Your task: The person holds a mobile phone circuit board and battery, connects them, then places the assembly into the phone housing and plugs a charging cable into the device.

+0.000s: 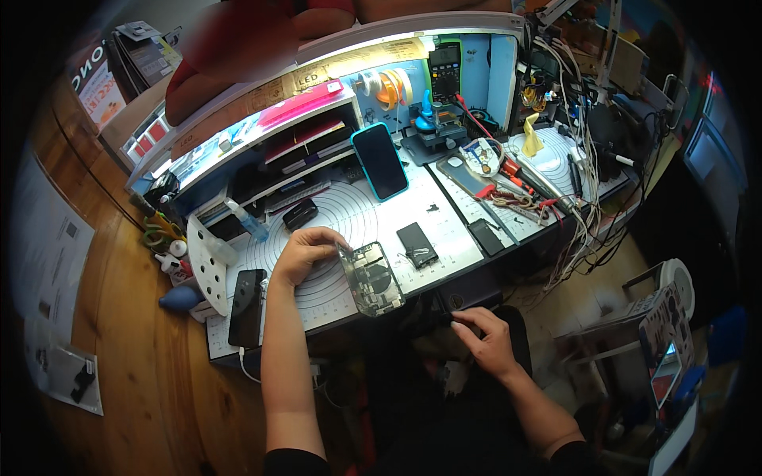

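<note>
Between finger and thumb, my left hand (304, 255) grips the upper left edge of an opened phone (375, 279), whose bare inner parts show. That phone is raised at the mat's front edge, slightly tilted. Lower and to the right, my right hand (486, 339) is apart from it, over my lap. Its thumb and forefinger are pinched together; a small dark thing may be at their tips, too small to make out. A flat black phone battery (417, 244) with a pale strip lies on the mat, right of the opened phone.
A phone in a teal case (381, 162) leans upright behind. At left lie a black phone (248, 308) with a white cable and a white holed rack (208, 266). Tools and tangled cables (556, 202) crowd the right, near a multimeter (444, 70). A person is behind the bench.
</note>
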### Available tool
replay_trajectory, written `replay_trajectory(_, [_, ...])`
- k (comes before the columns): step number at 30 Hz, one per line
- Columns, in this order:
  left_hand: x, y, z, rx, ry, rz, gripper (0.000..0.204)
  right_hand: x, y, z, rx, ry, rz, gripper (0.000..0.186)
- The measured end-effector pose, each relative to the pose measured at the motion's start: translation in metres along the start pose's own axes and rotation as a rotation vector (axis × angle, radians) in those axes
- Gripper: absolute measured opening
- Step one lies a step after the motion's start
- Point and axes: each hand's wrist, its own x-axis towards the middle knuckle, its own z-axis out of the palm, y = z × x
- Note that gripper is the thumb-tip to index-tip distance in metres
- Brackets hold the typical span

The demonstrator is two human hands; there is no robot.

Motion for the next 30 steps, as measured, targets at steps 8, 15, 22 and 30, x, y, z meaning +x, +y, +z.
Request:
replay_trajectory(8, [0.003, -0.002, -0.004, -0.020, -0.039, 0.024, 0.024, 0.082, -0.053, 0.036, 0.586, -0.288, 0.136, 0.013])
replay_trajectory(15, [0.002, -0.007, -0.007, 0.002, -0.040, 0.025, 0.023, 0.096, -0.051, 0.063, -0.513, -0.226, -0.618, 0.032])
replay_trajectory(22, [-0.001, -0.001, -0.004, -0.012, -0.047, 0.021, 0.023, 0.113, -0.046, 0.081, -0.672, -0.278, -0.635, 0.040])
replay_trajectory(30, [0.000, -0.003, -0.004, -0.041, -0.051, 0.019, 0.023, 0.106, -0.047, 0.075, -0.705, -0.298, -0.668, 0.040])
